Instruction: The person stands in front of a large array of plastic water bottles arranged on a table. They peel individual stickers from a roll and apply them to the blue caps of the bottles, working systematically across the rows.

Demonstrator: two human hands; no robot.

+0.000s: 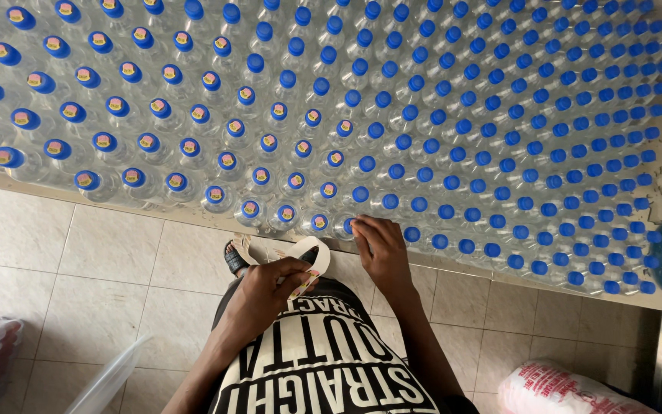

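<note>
Right hand (381, 247) has fingertips pinched on a blue bottle cap (349, 225) at the worktop (55, 190) front edge. Left hand (270, 287) is clamped on a sticker strip (312, 257), held w/ thumb: thin, floppy, light, prob. best gripped near its end.

Left hand (270, 287): low in the view, close in front of the torso, back of the hand up, knuckles bent.
Left fingers (300, 270): curled inward and pinched together with the thumb, closed in a light grip.
Left wrist and forearm: bare, running from the lower left edge up and to the right, wrist bent slightly toward the body's midline.
Right hand (381, 249): stretched forward and higher than the left, back of the hand up, well apart from the left.
Right fingers (360, 228): bunched and pointing up-left, tips pressed forward; grip cannot be told.
Right forearm: bare, rising from the bottom edge, nearly straight, elbow out of view.
</note>
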